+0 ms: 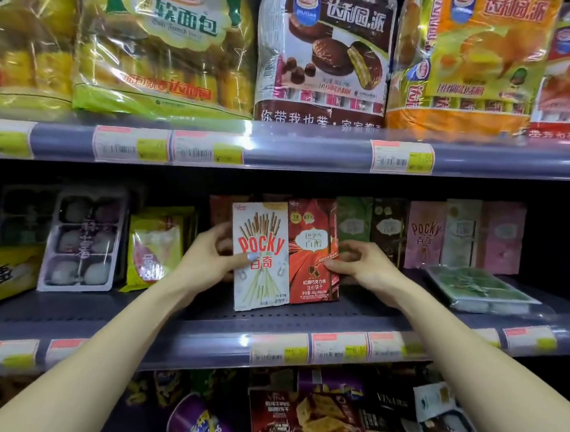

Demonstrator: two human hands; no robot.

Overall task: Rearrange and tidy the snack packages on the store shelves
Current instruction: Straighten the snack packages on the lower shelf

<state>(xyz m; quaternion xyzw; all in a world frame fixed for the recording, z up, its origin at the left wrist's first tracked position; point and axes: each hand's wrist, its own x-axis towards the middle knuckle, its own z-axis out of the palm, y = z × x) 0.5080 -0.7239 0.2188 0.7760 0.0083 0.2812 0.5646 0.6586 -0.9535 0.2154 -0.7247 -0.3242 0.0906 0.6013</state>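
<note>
White "Pocky" box (262,256) beside red "百醇" box (313,251), upright

The white box (263,256) reads "POCKY 百奇"; the pink box (424,235) too. The yellow bag (168,39) reads "软面包", the brown bag (325,53) "达利园.派".

hands (287,266) gripping white Pocky box (262,258), red box (313,251), upright, touching

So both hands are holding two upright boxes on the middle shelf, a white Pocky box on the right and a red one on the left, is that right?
Not quite: the head view shows the sides swapped. The left hand grips the white Pocky box, the right hand the red box. Both stand upright on the middle shelf.
</note>
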